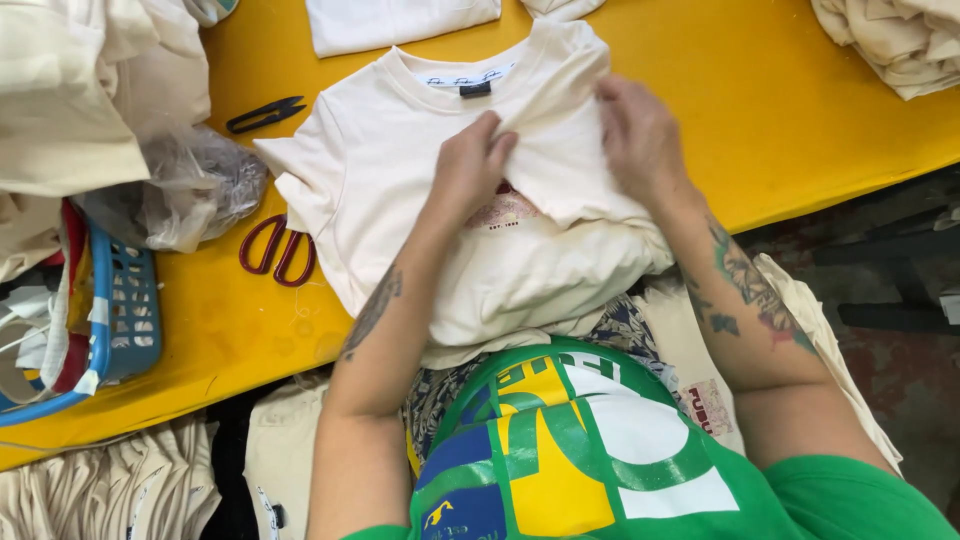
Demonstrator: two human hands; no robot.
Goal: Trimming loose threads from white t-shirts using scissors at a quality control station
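So I've got this cream t-shirt laid out flat on the yellow table, collar pointing to 12 o'clock, right in the middle of my view. My left hand is pinching a fold of the fabric near the chest, fingers bunched tight on it. My right hand sits just beside it at about 3 o'clock, fingers curled and gripping the folded-over side of the same shirt. A reddish print peeks out between my hands.

The table itself is bright yellow and a bit scuffed. At 9 o'clock from the shirt there's a pair of red-handled scissors, half tucked under the sleeve, and up around 10 o'clock a little black thread snipper. Further left is a crumpled clear plastic bag and a blue plastic basket at the table edge. More cream fabric is piled at the top left, and another stack sits at 2 o'clock. Off the table at 4 o'clock the floor looks dark and worn.
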